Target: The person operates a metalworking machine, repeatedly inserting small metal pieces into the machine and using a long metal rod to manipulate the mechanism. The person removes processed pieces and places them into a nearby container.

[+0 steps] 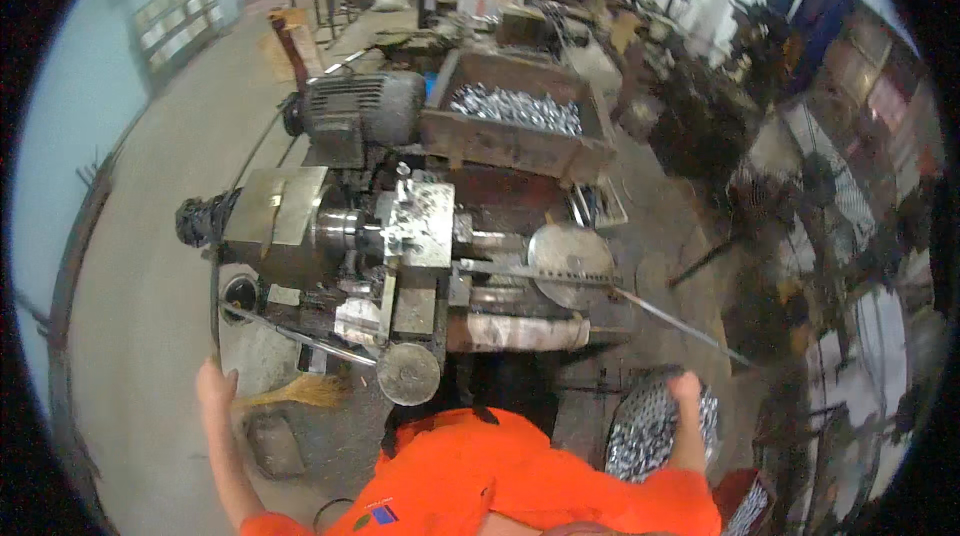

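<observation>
Head view, looking down on a person in an orange shirt at a lathe-like machine. At eight o'clock, the left hand closes its fingers around a thin dark lever. At five o'clock, the right hand reaches into a bin of shiny metal parts; its finger state cannot be told.

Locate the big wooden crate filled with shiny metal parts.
In the head view, the wooden crate of shiny metal parts sits upper centre, behind the lathe-like machine and right of the grey electric motor.
</observation>
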`<state>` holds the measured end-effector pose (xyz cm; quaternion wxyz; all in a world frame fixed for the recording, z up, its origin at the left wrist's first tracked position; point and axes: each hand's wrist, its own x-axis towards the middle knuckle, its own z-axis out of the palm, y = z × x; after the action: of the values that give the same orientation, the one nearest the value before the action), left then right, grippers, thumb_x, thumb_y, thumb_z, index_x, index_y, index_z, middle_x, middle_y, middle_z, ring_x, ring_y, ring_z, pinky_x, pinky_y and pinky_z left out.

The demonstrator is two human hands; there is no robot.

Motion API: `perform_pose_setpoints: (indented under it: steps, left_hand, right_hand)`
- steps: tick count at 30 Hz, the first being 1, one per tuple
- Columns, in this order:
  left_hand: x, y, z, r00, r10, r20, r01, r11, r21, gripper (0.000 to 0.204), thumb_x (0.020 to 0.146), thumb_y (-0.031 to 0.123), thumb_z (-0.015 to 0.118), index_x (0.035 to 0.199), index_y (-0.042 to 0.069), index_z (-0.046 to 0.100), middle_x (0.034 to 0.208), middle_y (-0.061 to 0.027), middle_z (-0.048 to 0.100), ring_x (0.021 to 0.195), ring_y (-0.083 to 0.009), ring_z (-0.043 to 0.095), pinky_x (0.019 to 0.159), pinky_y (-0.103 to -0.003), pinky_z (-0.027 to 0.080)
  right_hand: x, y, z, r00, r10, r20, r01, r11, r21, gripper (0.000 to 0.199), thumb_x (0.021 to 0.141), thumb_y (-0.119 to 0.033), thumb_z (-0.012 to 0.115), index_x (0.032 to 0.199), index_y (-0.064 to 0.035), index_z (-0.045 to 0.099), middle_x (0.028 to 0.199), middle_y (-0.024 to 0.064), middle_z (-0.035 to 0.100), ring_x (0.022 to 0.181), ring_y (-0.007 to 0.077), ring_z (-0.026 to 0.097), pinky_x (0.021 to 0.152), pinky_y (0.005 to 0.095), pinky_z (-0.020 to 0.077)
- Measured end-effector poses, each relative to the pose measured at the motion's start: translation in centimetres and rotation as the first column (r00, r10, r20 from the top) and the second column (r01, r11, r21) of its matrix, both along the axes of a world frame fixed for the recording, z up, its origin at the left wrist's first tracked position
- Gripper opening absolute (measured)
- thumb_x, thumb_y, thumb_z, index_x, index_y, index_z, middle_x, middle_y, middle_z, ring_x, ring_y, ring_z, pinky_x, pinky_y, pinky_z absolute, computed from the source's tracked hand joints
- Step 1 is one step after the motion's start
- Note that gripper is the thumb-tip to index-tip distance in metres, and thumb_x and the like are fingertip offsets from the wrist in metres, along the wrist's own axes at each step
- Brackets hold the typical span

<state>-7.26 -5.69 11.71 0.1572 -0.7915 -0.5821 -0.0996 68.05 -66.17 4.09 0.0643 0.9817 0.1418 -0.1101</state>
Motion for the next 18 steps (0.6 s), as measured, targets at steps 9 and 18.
perform_pose_setpoints:
  steps: [9, 18]
  left_hand:
    - [24.2, -6.8, 12.7, 0.446, 0.085, 0.891, 0.712, 0.570, -0.411, 0.028, 0.087, 0.022, 0.056, 0.096, -0.004, 0.062, 0.074, -0.0076, 0.065, 0.065, -0.0130, 0.060, 0.062, -0.028, 0.047]
    - [33.1, -13.8, 6.6, 0.050, 0.901, 0.431, 0.999, -0.053, -0.005, 0.048, 0.092, 0.044, 0.042, 0.095, -0.001, 0.057, 0.080, -0.0117, 0.064, 0.067, -0.0239, 0.064, 0.064, -0.035, 0.052]
  right_hand:
    - [-16.7, 24.4, 9.3, 0.771, 0.633, 0.063, -0.355, 0.347, 0.868, 0.032, 0.055, -0.005, 0.060, 0.085, -0.0074, 0.071, 0.100, 0.0094, 0.059, 0.094, 0.0231, 0.057, 0.078, 0.0292, 0.0454]
    - [-28.1, 38.7, 19.5, 0.270, 0.802, 0.533, -0.489, -0.363, 0.793, 0.037, 0.050, 0.000, 0.059, 0.084, -0.0095, 0.071, 0.099, 0.0114, 0.055, 0.078, 0.0226, 0.050, 0.071, 0.0296, 0.0445]
